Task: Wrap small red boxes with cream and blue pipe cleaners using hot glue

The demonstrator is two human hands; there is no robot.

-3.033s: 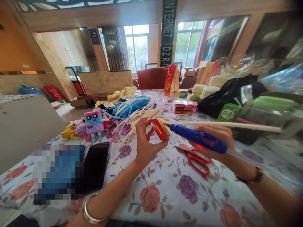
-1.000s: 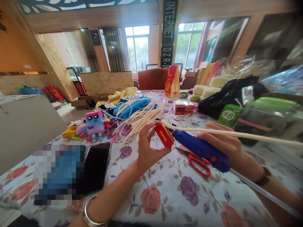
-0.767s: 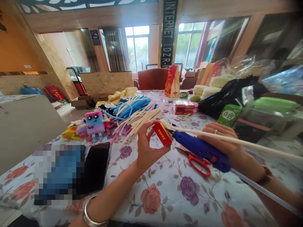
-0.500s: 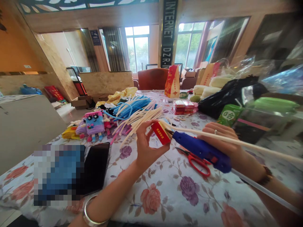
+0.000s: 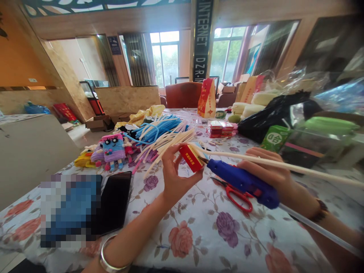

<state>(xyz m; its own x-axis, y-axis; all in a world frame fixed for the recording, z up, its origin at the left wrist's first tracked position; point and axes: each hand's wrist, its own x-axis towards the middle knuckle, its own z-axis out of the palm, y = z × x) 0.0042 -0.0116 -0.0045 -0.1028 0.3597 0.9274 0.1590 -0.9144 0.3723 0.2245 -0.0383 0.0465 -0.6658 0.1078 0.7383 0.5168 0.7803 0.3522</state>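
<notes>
Between thumb and fingers, my left hand [image 5: 178,176] pinches a small red box [image 5: 191,158] with yellow lettering, held tilted above the table. My right hand [image 5: 265,170] is wrapped round a blue glue gun [image 5: 241,182], whose nozzle meets the box's right side. A clear glue stick [image 5: 318,225] runs out of the gun's back end. Along the top of the gun passes a long cream fuzzy stem [image 5: 273,161], its left end at the box and its length running by my right fingers. Under the gun lie red-handled scissors [image 5: 239,199], partly covered by it.
Blue stems [image 5: 159,129] and cream stems [image 5: 173,143] are heaped beyond my left hand. Crocheted dolls [image 5: 113,148] sit left of them, behind a black tablet [image 5: 115,201]. Small red boxes [image 5: 220,130] are stacked farther back. A black plastic bag [image 5: 275,113] and a green-lidded container [image 5: 331,125] stand right.
The red box and my left hand have shifted slightly left and up. The cream stem's right part has risen a little; the glue gun stays nearly in place.
</notes>
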